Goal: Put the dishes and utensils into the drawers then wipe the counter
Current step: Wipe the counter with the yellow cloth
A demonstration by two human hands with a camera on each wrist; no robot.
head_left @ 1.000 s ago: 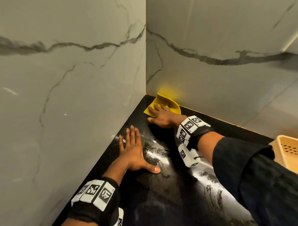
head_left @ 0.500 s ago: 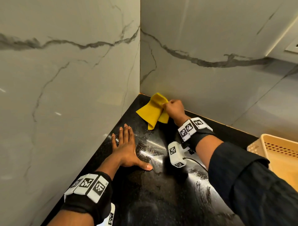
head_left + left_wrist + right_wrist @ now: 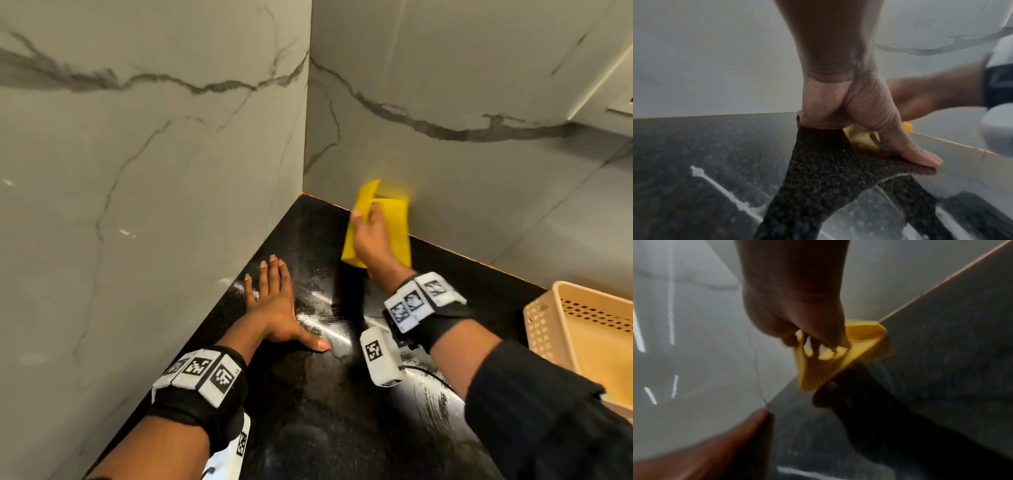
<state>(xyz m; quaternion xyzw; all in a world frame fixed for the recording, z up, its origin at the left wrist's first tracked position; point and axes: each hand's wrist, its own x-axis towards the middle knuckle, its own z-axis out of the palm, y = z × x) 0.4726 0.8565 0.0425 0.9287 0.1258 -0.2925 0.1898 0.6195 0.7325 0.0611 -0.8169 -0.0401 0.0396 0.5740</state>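
A yellow cloth (image 3: 394, 222) hangs from my right hand (image 3: 371, 236), which pinches it just above the black counter (image 3: 308, 428) beside the back marble wall. The right wrist view shows the cloth (image 3: 828, 363) folded and gripped between my fingers, lifted off the surface. My left hand (image 3: 277, 301) lies flat on the counter near the corner, fingers straight, thumb spread out. In the left wrist view that left hand (image 3: 855, 116) presses on the counter (image 3: 694, 162), and a bit of the cloth (image 3: 861, 138) shows behind it.
Marble walls (image 3: 154, 171) close the corner on the left and at the back. A beige perforated plastic basket (image 3: 582, 329) stands on the counter at the right. Wet wipe streaks (image 3: 322, 322) shine on the counter between my hands.
My right hand went from pressing the cloth flat in the corner to bunching it, then lifted it and moved right along the back wall. My left hand stayed flat.
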